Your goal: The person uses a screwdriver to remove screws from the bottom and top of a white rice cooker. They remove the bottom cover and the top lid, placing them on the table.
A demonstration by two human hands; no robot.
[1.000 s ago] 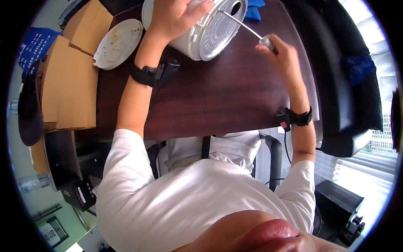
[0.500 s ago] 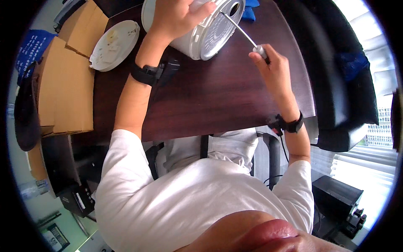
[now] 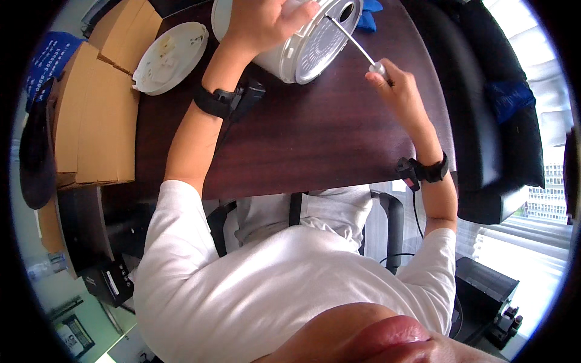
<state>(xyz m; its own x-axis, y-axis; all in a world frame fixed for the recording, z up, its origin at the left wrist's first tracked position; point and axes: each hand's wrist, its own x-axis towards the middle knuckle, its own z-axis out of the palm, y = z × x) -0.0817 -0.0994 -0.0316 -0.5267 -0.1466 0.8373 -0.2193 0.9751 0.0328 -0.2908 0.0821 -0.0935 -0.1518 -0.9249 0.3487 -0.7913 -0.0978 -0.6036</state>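
Note:
A white drum-shaped appliance lies on its side at the far part of the dark wooden desk. Its round end with slots and a dark hole faces right. Across its upper side lies my left hand, gripping it with the thumb stretched along the rim; the other fingers are mostly hidden or cut off by the picture's top edge. In my right hand is a screwdriver, held by its pale handle. The shaft slants up and left, and its tip meets the round end near the rim.
A white round lid-like tray with small pieces in it stands left of the appliance. Beside it are cardboard boxes. Behind the appliance lies a blue object. A black padded seat borders the desk at right.
The appliance, both hands and the screwdriver appear slightly further right in the picture. The tip stays at the round end; my right forearm has swung outward a little.

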